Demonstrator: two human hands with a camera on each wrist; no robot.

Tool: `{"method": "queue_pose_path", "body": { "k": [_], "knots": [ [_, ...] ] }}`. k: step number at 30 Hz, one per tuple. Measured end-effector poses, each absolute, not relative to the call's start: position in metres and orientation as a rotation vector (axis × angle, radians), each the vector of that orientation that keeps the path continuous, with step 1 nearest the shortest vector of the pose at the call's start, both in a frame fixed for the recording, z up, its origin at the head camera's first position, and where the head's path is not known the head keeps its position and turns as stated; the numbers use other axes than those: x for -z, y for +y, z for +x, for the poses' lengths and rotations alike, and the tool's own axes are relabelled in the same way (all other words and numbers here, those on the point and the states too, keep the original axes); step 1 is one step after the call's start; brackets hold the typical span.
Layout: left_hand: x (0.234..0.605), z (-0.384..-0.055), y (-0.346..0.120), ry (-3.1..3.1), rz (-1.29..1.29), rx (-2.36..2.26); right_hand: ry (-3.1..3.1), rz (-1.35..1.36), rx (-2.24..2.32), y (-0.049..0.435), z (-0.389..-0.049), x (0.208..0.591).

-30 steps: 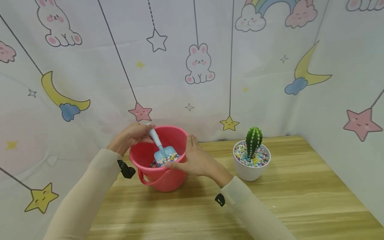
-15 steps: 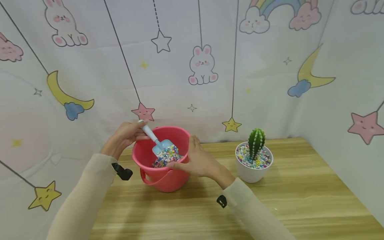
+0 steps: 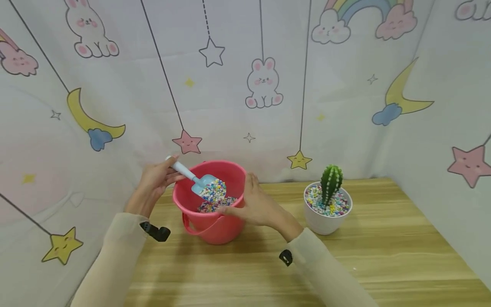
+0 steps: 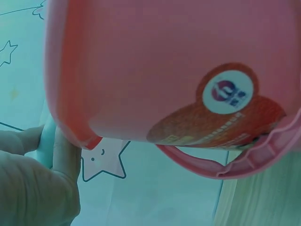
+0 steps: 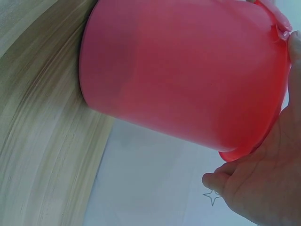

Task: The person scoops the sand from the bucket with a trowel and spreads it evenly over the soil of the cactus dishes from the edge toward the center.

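Note:
My left hand grips the white handle of a small light-blue toy shovel. Its blade, heaped with multicoloured beads, is tilted down inside the pink bucket. More beads lie in the bucket below. In the left wrist view, thumb and fingers pinch the shovel handle beside the rim. My right hand rests against the bucket's right side, its thumb over the front rim and its straight fingers along the outside. The right wrist view shows that hand at the rim.
A white pot filled with coloured beads stands to the right, holding a green cactus. All stands on a wood-grain table. A patterned cloth rises close behind. The bucket's pink handle hangs down at its front left.
The shovel has come up out of the beads and leans further left, its load now in plain view. My left hand has shifted left; the right hand stays on the bucket.

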State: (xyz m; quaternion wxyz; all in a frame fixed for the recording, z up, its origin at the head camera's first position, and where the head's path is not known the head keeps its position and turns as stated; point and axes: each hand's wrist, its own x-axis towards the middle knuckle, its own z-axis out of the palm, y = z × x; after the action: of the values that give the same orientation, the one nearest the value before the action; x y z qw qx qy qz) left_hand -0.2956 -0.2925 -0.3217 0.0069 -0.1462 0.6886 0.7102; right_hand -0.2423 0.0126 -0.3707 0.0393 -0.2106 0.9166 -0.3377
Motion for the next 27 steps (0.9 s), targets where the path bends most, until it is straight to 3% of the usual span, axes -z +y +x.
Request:
{"method": "queue_pose_path", "body": {
  "k": [8, 27],
  "knots": [
    [0.33, -0.282, -0.293, 2.029, -0.639, -2.464, 2.818, -0.638, 0.994, 0.012, -0.243, 0.371],
    [0.334, -0.265, -0.282, 1.934, -0.699, -2.682, 2.898, -0.735, 0.646, 0.02, -0.247, 0.357]
  ]
}}
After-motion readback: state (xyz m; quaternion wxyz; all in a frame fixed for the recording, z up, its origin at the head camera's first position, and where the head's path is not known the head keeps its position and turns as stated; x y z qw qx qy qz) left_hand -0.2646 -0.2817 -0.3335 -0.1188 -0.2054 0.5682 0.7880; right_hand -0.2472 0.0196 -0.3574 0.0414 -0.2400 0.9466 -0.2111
